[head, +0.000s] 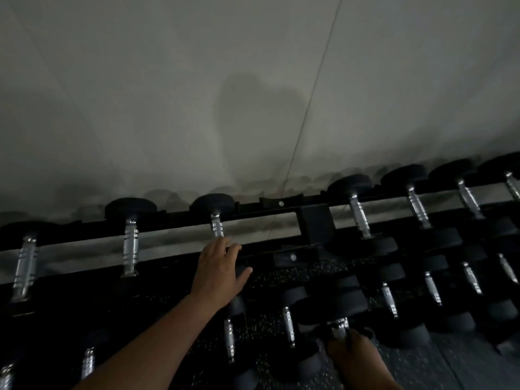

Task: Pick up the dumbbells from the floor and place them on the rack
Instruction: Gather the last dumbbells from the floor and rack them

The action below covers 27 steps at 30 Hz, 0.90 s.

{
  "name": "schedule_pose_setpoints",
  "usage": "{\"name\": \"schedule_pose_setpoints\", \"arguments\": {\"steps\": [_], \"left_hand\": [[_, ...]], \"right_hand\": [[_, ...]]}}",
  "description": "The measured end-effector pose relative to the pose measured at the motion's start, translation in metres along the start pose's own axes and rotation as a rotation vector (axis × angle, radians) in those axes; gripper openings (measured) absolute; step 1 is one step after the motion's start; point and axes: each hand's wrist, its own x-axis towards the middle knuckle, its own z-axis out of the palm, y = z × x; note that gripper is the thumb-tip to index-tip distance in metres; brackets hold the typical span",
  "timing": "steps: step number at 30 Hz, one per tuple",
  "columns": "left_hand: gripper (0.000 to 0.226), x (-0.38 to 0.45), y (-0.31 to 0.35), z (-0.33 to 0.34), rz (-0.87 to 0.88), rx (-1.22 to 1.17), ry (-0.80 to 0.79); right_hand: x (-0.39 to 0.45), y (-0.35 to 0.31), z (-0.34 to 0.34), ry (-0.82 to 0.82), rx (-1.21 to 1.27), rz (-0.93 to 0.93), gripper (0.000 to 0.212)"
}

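The scene is dim. My right hand, at the bottom right, is closed around the chrome handle of a black-headed dumbbell held in front of the rack's lower tier. My left hand reaches forward to the top tier of the black rack, fingers spread. It lies over the near end of a racked dumbbell, whose front head it hides. Just right of that hand is an empty cradle on the top tier.
Several black dumbbells with chrome handles fill the top tier left and right, and more sit on the lower tier. A pale wall rises right behind the rack. Speckled dark floor shows between the tiers.
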Motion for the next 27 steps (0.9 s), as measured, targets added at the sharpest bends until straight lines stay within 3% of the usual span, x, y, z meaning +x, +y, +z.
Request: {"name": "schedule_pose_setpoints", "arguments": {"steps": [12,20,27], "left_hand": [[0.064,0.037,-0.012,0.042,-0.170,0.039,-0.095],[0.074,0.039,-0.009,0.040,-0.275,-0.052,-0.129],[0.071,0.038,-0.008,0.040,-0.293,0.002,-0.127]], "right_hand": [[0.098,-0.068,-0.050,0.029,0.085,-0.156,0.020],[0.172,-0.138,-0.051,-0.053,0.212,-0.219,0.034],[0.221,-0.177,-0.038,-0.111,0.287,-0.222,0.027]]}}
